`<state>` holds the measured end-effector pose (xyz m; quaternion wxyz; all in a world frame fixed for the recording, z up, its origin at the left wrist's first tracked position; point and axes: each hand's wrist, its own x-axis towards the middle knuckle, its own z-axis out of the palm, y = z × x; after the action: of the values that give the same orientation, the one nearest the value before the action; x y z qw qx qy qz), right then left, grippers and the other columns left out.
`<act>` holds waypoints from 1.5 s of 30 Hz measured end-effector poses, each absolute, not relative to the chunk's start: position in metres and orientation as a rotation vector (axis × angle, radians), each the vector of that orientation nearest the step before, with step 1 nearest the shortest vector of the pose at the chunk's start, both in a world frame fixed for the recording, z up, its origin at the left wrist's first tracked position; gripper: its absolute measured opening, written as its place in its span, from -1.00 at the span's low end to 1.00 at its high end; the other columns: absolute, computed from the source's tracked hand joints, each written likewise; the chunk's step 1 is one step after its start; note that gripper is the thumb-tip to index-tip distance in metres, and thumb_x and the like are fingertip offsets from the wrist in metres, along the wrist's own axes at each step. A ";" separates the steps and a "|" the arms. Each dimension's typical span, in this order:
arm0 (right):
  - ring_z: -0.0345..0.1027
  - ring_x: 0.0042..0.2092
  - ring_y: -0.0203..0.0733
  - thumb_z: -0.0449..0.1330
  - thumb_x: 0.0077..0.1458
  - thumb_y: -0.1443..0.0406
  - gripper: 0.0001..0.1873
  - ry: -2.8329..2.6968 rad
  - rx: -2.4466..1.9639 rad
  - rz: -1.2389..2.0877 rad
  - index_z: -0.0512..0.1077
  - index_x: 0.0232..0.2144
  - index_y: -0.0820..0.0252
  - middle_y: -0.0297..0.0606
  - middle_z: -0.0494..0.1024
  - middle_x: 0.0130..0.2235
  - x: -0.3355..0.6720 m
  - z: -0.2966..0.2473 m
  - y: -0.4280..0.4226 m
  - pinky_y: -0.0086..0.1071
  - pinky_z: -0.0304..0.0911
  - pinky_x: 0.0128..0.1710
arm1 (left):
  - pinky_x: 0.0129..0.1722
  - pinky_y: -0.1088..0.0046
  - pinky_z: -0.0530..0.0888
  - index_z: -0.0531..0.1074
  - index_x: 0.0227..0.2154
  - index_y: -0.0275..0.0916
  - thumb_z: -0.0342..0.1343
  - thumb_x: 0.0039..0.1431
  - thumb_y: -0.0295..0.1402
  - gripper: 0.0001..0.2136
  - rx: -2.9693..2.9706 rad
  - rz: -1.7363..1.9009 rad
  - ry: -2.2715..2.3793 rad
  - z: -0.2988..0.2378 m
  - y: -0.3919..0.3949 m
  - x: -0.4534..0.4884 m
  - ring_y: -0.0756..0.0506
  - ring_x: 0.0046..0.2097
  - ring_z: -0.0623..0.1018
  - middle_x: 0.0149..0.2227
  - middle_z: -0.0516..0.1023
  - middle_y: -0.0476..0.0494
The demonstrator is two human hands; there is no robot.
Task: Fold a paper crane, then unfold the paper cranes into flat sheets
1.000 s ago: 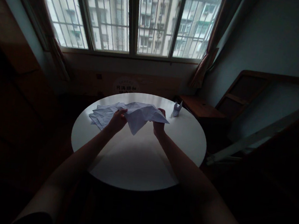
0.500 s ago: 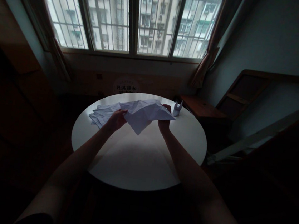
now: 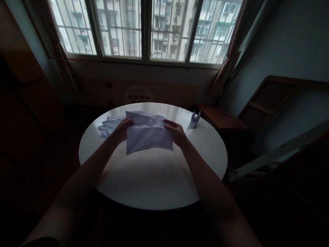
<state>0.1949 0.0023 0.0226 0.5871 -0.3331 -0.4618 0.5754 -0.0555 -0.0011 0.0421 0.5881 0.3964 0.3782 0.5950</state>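
A creased white sheet of paper (image 3: 150, 135) is held between my two hands above the round table. My left hand (image 3: 123, 130) grips its left edge, thumb on top. At the opposite edge my right hand (image 3: 176, 132) pinches the sheet, with fingers closed on it. Fold lines run across the paper, and its near edge slants. Behind my left hand lies a stack of creased paper sheets (image 3: 109, 124), partly hidden by that hand and the held sheet. A small folded paper figure (image 3: 194, 120) with two upright points stands beyond my right hand.
The round white table (image 3: 151, 189) carries all the paper. Behind it is a barred window (image 3: 172, 29) with curtains (image 3: 221, 76). To the right are a low wooden piece of furniture (image 3: 222, 119) and a slanted pale beam (image 3: 266, 165).
The sheet has turned and flattened: the corner that hung toward me is now a wider edge. Both hands have moved slightly left, with the right now showing its fingers on the paper.
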 end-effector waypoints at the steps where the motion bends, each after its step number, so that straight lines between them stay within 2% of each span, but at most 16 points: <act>1: 0.36 -0.49 -0.31 0.44 -0.41 0.28 -0.49 -1.086 -0.790 1.309 0.56 -0.26 0.23 -0.30 0.60 -0.42 0.195 0.020 0.003 -0.42 0.28 -0.47 | -0.48 0.43 0.47 0.46 -0.39 -0.31 0.12 -0.23 -0.55 -0.76 0.936 1.380 0.875 0.042 -0.001 -0.056 -0.11 -0.50 0.53 -0.57 0.51 -0.04; 7: 0.40 -0.42 -0.30 0.34 -0.26 0.31 -0.50 -1.099 -0.877 1.052 0.55 -0.14 0.24 -0.27 0.62 -0.32 0.195 0.010 0.014 -0.43 0.32 -0.42 | -0.44 0.50 0.47 0.46 -0.43 -0.34 0.26 -0.16 -0.49 -0.84 0.968 1.364 0.824 0.038 0.006 -0.053 -0.01 -0.50 0.51 -0.50 0.53 -0.08; 12: 0.45 -0.29 -0.27 0.32 -0.17 0.31 -0.49 -1.041 -0.872 0.929 0.50 -0.07 0.23 -0.24 0.61 -0.20 0.195 0.006 0.020 -0.41 0.39 -0.30 | -0.46 0.52 0.42 0.52 -0.43 -0.34 0.39 -0.19 -0.34 -0.75 1.155 1.308 0.926 0.025 0.004 -0.046 -0.02 -0.47 0.50 -0.47 0.56 -0.10; 14: 0.47 -0.29 -0.27 0.36 -0.19 0.30 -0.47 -1.074 -0.829 1.043 0.49 -0.07 0.21 -0.24 0.62 -0.22 0.194 0.005 0.018 -0.42 0.40 -0.32 | -0.55 0.57 0.32 0.52 -0.50 -0.32 0.37 -0.15 -0.32 -0.81 1.271 1.384 1.064 0.020 0.007 -0.048 0.02 -0.53 0.42 -0.57 0.49 -0.02; 17: 0.47 -0.39 -0.25 0.45 -0.33 0.36 -0.37 -1.205 -0.827 1.405 0.49 -0.08 0.23 -0.24 0.61 -0.34 0.192 0.001 0.012 -0.41 0.40 -0.41 | -0.61 0.59 0.13 0.48 -0.62 -0.31 0.29 -0.05 -0.38 -0.84 1.439 1.465 1.257 0.015 0.015 -0.056 0.06 -0.60 0.28 -0.69 0.32 0.05; 19: 0.45 -0.45 -0.27 0.47 -0.40 0.41 -0.34 -1.273 -0.847 1.541 0.51 -0.11 0.26 -0.26 0.60 -0.41 0.191 -0.001 0.010 -0.43 0.38 -0.46 | -0.60 0.57 0.12 0.48 -0.62 -0.30 0.25 -0.01 -0.39 -0.84 1.518 1.468 1.308 0.014 0.022 -0.064 0.04 -0.59 0.29 -0.70 0.32 0.04; 21: 0.43 -0.47 -0.30 0.46 -0.40 0.43 -0.42 -1.296 -0.860 1.513 0.53 -0.18 0.28 -0.29 0.58 -0.46 0.192 -0.002 0.010 -0.45 0.36 -0.47 | -0.57 0.56 0.16 0.50 -0.60 -0.30 0.25 -0.02 -0.39 -0.87 1.550 1.493 1.348 0.016 0.027 -0.072 0.00 -0.53 0.35 -0.65 0.39 -0.01; 24: 0.41 -0.49 -0.34 0.43 -0.33 0.40 -0.61 -1.306 -0.916 1.335 0.55 -0.32 0.28 -0.30 0.56 -0.48 0.196 -0.002 0.013 -0.49 0.31 -0.49 | -0.43 0.54 0.31 0.50 -0.52 -0.29 0.25 -0.03 -0.40 -0.93 1.604 1.507 1.463 0.023 0.029 -0.089 -0.10 -0.36 0.48 -0.50 0.50 -0.12; 26: 0.39 -0.50 -0.36 0.38 -0.28 0.40 -0.72 -1.323 -1.009 1.210 0.55 -0.38 0.28 -0.29 0.55 -0.49 0.199 -0.002 0.015 -0.52 0.26 -0.51 | -0.24 0.47 0.38 0.50 -0.41 -0.27 0.23 0.00 -0.40 -0.92 1.677 1.469 1.723 0.027 0.027 -0.104 -0.18 -0.19 0.52 -0.36 0.54 -0.18; 28: 0.36 -0.52 -0.38 0.33 -0.21 0.41 -0.80 -1.325 -1.123 1.106 0.55 -0.40 0.29 -0.29 0.55 -0.49 0.202 -0.001 0.017 -0.53 0.22 -0.53 | -0.08 0.32 0.39 0.48 -0.17 -0.27 0.20 0.06 -0.38 -0.76 1.749 1.322 2.042 0.030 0.023 -0.118 -0.27 -0.05 0.50 -0.18 0.54 -0.29; 30: 0.34 -0.50 -0.39 0.27 -0.14 0.40 -0.83 -1.316 -1.215 1.027 0.55 -0.38 0.28 -0.27 0.56 -0.45 0.204 0.000 0.020 -0.54 0.20 -0.53 | -0.02 0.17 0.38 0.36 0.05 -0.25 0.21 0.07 -0.31 -0.55 1.831 1.183 2.279 0.029 0.021 -0.128 -0.35 0.05 0.45 0.00 0.46 -0.39; 33: 0.34 -0.45 -0.37 0.20 -0.06 0.38 -0.80 -1.302 -1.320 0.922 0.57 -0.32 0.27 -0.24 0.58 -0.38 0.208 0.004 0.029 -0.52 0.21 -0.49 | 0.06 0.08 0.35 0.27 0.16 -0.27 0.18 0.10 -0.25 -0.45 2.054 1.222 2.350 0.022 0.024 -0.129 -0.39 0.17 0.33 0.18 0.28 -0.46; 36: 0.38 -0.37 -0.31 0.16 -0.02 0.35 -0.73 -1.320 -1.435 0.807 0.57 -0.26 0.27 -0.21 0.59 -0.32 0.217 0.008 0.043 -0.45 0.29 -0.37 | 0.16 0.21 0.29 0.34 0.11 -0.27 0.04 0.23 -0.24 -0.58 2.387 1.082 1.973 0.007 0.034 -0.114 -0.24 0.17 0.36 0.11 0.39 -0.35; 38: 0.42 -0.27 -0.22 0.15 0.00 0.33 -0.70 -1.380 -1.559 0.679 0.57 -0.22 0.27 -0.17 0.59 -0.27 0.227 0.009 0.053 -0.38 0.33 -0.25 | 0.20 0.19 0.26 0.36 0.11 -0.22 -0.01 0.26 -0.19 -0.59 2.492 0.906 1.829 -0.005 0.039 -0.103 -0.22 0.19 0.35 0.16 0.38 -0.30; 42: 0.30 0.09 0.01 0.15 0.07 0.26 -0.62 -1.505 -1.925 0.313 0.53 -0.05 0.13 -0.07 0.44 0.08 0.251 0.007 0.063 -0.17 0.23 0.06 | 0.24 -0.14 0.05 0.21 0.24 -0.16 -0.11 0.27 -0.01 -0.45 2.442 0.384 1.913 -0.023 0.043 -0.092 -0.36 0.34 0.10 0.32 0.16 -0.29; 45: 0.10 0.23 0.18 0.14 0.14 0.11 -0.52 -1.572 -2.132 0.136 0.41 0.11 0.02 -0.08 0.22 0.25 0.268 0.003 0.065 -0.04 0.12 0.15 | 0.23 -0.26 -0.10 0.05 0.32 -0.13 -0.23 0.27 0.09 -0.35 2.361 0.192 1.978 -0.027 0.043 -0.091 -0.41 0.37 -0.04 0.38 -0.02 -0.26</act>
<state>0.2676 0.0648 0.0031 0.2423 -0.7798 -0.5751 0.0498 -0.0908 0.0427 -0.0272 0.0280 0.7647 0.6407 0.0622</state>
